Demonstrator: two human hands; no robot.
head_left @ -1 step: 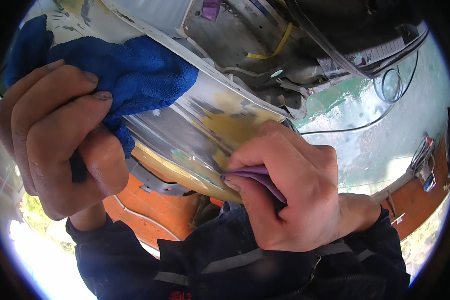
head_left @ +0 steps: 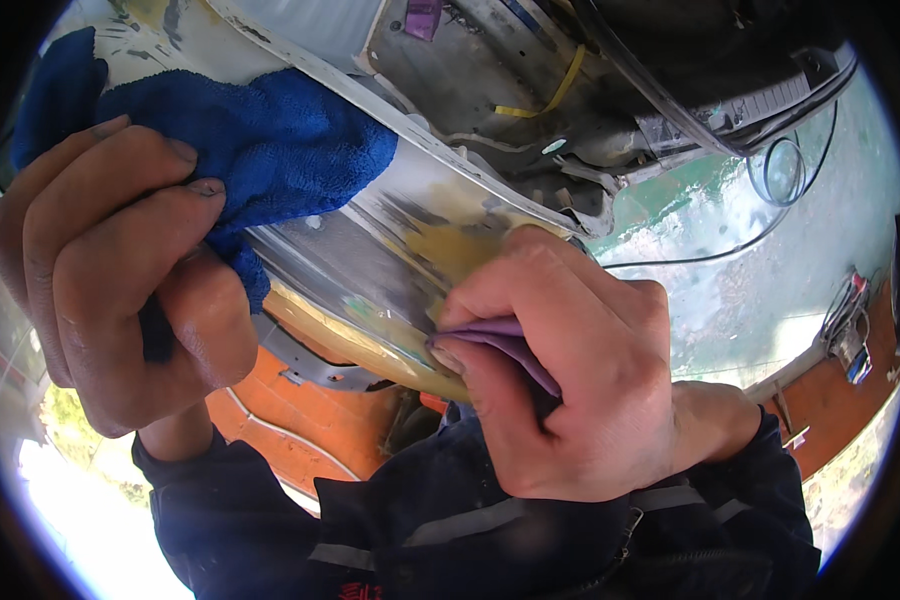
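Note:
My left hand (head_left: 120, 280) is closed around a blue microfibre cloth (head_left: 280, 140), which drapes over the upper left of a car body panel (head_left: 320, 260). Pinched between the thumb and fingers of my right hand (head_left: 580, 370) is a folded piece of purple sandpaper (head_left: 515, 350). Its folded edge meets the lower part of the panel, close to a raised crease. Grey sanded streaks and yellowish filler patches (head_left: 455, 245) mark the panel there. The fingertips hide part of the contact.
Beyond the panel edge lies an open car body cavity with a yellow strip (head_left: 560, 90) and a purple scrap (head_left: 423, 18). A black cable (head_left: 690, 262) crosses the green, worn floor (head_left: 710, 230). Orange flooring (head_left: 330, 430) shows below the panel.
My right hand has slid slightly left and up along the panel with the sandpaper. The left hand and the cloth stay almost in place.

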